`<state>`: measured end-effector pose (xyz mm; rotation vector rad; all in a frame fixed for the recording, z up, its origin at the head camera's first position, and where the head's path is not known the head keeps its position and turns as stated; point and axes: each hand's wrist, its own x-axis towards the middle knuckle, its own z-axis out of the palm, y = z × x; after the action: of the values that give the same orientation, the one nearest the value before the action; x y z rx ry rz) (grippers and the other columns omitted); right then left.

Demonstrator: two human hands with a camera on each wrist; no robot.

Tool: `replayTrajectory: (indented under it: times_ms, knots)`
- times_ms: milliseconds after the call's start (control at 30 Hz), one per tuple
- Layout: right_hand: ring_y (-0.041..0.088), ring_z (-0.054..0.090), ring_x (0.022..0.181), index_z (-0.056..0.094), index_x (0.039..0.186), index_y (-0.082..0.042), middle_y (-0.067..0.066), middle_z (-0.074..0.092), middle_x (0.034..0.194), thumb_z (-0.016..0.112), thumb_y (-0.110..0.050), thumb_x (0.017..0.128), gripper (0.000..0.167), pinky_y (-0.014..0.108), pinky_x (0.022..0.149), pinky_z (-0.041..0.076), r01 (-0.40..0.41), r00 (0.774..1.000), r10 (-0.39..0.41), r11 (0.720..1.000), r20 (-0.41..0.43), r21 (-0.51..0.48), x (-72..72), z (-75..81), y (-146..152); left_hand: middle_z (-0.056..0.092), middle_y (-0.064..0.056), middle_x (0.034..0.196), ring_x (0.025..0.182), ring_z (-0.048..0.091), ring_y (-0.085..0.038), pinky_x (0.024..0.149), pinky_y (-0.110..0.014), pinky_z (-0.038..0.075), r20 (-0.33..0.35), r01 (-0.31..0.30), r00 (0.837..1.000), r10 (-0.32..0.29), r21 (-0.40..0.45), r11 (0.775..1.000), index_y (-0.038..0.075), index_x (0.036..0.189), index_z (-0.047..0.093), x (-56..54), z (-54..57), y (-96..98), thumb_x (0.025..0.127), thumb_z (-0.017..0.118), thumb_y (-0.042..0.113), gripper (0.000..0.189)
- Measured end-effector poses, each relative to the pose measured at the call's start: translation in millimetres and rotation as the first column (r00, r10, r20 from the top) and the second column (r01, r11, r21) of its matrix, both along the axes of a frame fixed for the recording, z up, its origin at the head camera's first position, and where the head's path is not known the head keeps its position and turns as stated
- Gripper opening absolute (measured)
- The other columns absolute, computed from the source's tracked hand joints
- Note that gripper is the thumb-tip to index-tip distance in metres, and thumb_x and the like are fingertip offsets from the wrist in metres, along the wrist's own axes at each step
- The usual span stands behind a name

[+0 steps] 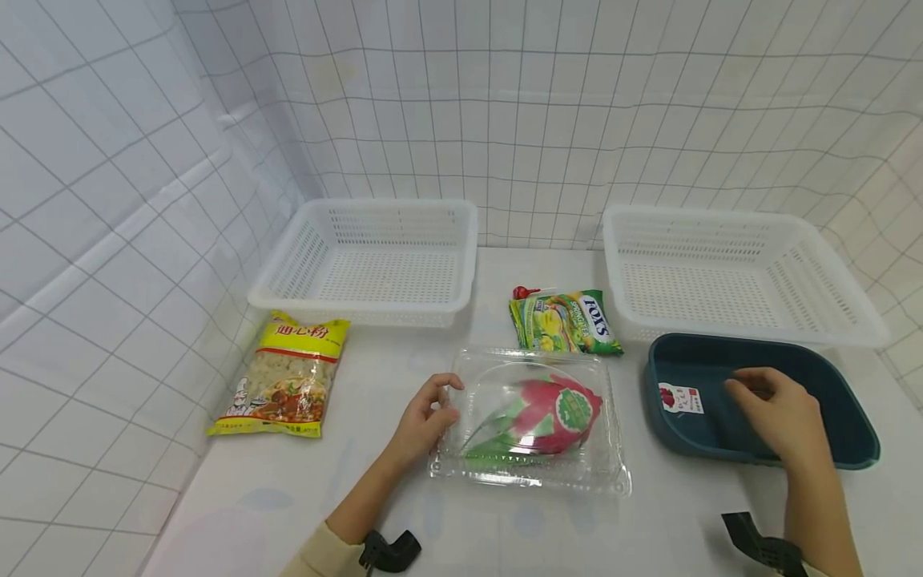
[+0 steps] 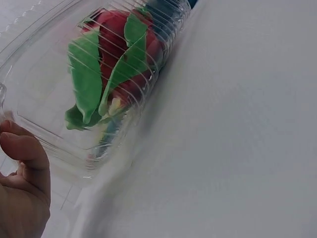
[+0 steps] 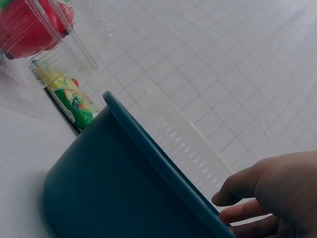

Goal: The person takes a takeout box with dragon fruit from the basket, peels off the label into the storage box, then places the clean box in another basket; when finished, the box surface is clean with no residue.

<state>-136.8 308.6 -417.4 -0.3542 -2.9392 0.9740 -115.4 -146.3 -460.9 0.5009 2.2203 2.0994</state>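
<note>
A clear plastic clamshell box (image 1: 472,401) lies on the table with a pink-and-green dragon fruit (image 1: 551,417) inside, its lid down. My left hand (image 1: 425,421) holds the box's left edge with curled fingers and thumb; the left wrist view shows the fingertips at the rim. Over the dark blue basin (image 1: 692,445) on the right is my right hand (image 1: 779,413), its fingers loosely bent, with nothing visible between them. A small white label with a red picture (image 1: 681,398) is in the basin, left of that hand.
Two white perforated baskets stand at the back, one left (image 1: 389,276) and one right (image 1: 707,280). Between them lie a green FOX'S candy bag (image 1: 570,324) and a small red item (image 1: 524,292). A yellow pasta bag (image 1: 288,381) lies at the left.
</note>
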Motion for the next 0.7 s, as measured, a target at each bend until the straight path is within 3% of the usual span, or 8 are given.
replayTrajectory:
  times_ms: [200,300,400,533,600,700]
  knots:
    - [0.047,0.052,0.107,0.052,0.128,0.007,0.031,0.057,0.119,0.048,-0.035,0.101,0.05,0.059,0.075,0.045,0.063,0.997,-0.064,0.997,-0.031,-0.038,1.4,5.4,5.5,0.039,0.001,0.078,0.043,0.03,0.005,0.038,-0.013,0.028,-0.103,-0.07,0.991,0.08,0.096,0.993,0.001,0.106,0.048,1.2,-2.7,3.8,0.079,0.05,-0.009,0.029]
    - [0.042,0.055,0.104,0.054,0.128,0.006,0.027,0.063,0.111,0.048,-0.035,0.101,0.049,0.05,0.071,0.045,0.124,0.992,-0.126,0.99,-0.031,-0.065,-0.5,6.2,8.5,0.045,0.001,0.087,0.047,0.032,0.005,0.04,-0.013,0.027,-0.127,-0.102,0.984,0.125,0.172,0.98,-0.001,0.103,0.049,2.0,-3.2,4.0,0.076,0.05,-0.01,0.028]
    - [0.025,0.057,0.094,0.056,0.127,0.003,0.006,0.07,0.089,0.05,-0.035,0.1,0.048,0.039,0.068,0.042,0.191,0.98,-0.196,0.975,-0.034,-0.112,-3.3,6.2,13.3,0.046,-0.001,0.097,0.051,0.033,0.004,0.042,-0.013,0.026,-0.113,-0.139,0.98,0.165,0.209,0.968,0.004,0.1,0.051,1.9,-1.6,3.4,0.075,0.05,-0.009,0.028]
    - [-0.004,0.049,0.078,0.061,0.119,-0.003,-0.029,0.056,0.069,0.054,-0.036,0.097,0.04,0.027,0.066,0.039,0.232,0.968,-0.247,0.952,-0.053,-0.202,-7.6,7.2,19.9,0.042,-0.005,0.097,0.055,0.033,0.001,0.045,-0.013,0.026,-0.095,-0.165,0.977,0.19,0.223,0.961,0.014,0.099,0.054,-1.1,4.2,2.2,0.074,0.049,-0.008,0.034]
    - [-0.011,0.047,0.073,0.063,0.111,-0.01,-0.035,0.052,0.066,0.055,-0.035,0.097,0.03,0.021,0.064,0.039,0.23,0.965,-0.254,0.939,-0.064,-0.255,-9.6,8.4,22.6,0.043,-0.002,0.088,0.054,0.034,0.001,0.044,-0.013,0.026,-0.094,-0.155,0.979,0.182,0.237,0.959,0.017,0.099,0.055,-3.6,7.9,1.9,0.074,0.047,-0.008,0.036]
    - [-0.014,0.053,0.069,0.062,0.099,-0.02,-0.033,0.057,0.066,0.058,-0.029,0.096,0.01,0.012,0.06,0.041,0.211,0.962,-0.257,0.914,-0.091,-0.346,-12.4,11.2,26.3,0.04,0.006,0.071,0.047,0.033,0.003,0.038,-0.016,0.024,-0.113,-0.119,0.982,0.152,0.259,0.959,0.019,0.1,0.055,-8.4,14.1,2.3,0.075,0.046,-0.009,0.039]
